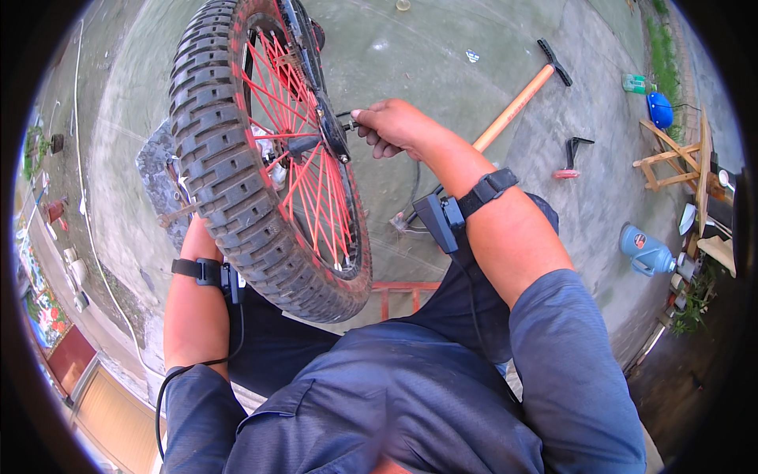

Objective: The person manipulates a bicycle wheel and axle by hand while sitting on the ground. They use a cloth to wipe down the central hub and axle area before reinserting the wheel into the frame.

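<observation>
A wheel with a black, knobbly tyre (225, 158) stands tilted in front of me. Its red spokes (320, 201) run to a dark hub (302, 144), and a black frame arm (328, 118) lies along its right side. My right hand (387, 129) is closed, thumb against curled fingers, on a small dark metal part (350, 125) beside the end of that arm. On the wheel's other side my left forearm (197, 316) reaches up behind the tyre, which hides the left hand and its fingers. Both forearms wear black straps with small devices.
A wooden-handled tool (513, 109) with a black head lies on the concrete at right. Beyond it are a red-and-black part (567, 162), a green bottle (634, 83), a blue rounded object (659, 110), a wooden frame (671, 158) and a blue jug (646, 251).
</observation>
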Demonstrator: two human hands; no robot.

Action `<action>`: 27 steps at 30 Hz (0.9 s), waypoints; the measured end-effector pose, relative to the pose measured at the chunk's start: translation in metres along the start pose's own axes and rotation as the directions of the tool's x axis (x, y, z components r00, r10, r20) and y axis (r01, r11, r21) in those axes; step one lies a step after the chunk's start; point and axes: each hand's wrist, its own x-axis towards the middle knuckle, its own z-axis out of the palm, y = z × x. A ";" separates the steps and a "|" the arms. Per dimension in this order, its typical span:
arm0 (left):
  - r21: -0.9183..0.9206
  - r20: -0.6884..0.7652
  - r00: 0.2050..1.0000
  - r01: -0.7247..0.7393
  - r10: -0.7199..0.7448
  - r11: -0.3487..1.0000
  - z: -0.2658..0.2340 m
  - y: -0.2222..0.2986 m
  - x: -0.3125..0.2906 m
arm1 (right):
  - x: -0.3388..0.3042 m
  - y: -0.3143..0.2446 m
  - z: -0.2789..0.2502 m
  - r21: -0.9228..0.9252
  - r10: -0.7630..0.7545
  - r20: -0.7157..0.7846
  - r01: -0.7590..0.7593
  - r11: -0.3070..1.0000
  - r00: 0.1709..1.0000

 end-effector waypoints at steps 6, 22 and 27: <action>0.027 -0.003 1.000 -0.002 0.002 1.000 -0.006 0.006 -0.001 | -0.002 -0.004 0.001 -0.021 0.000 0.018 0.001 1.000 1.000; 0.060 0.011 1.000 0.000 -0.001 0.998 -0.011 0.012 -0.004 | -0.008 -0.013 -0.004 -0.007 -0.027 0.055 0.028 1.000 0.998; 0.067 0.017 1.000 0.009 -0.011 0.998 -0.012 0.014 -0.004 | -0.006 -0.010 -0.003 -0.064 -0.031 0.031 0.033 0.997 0.999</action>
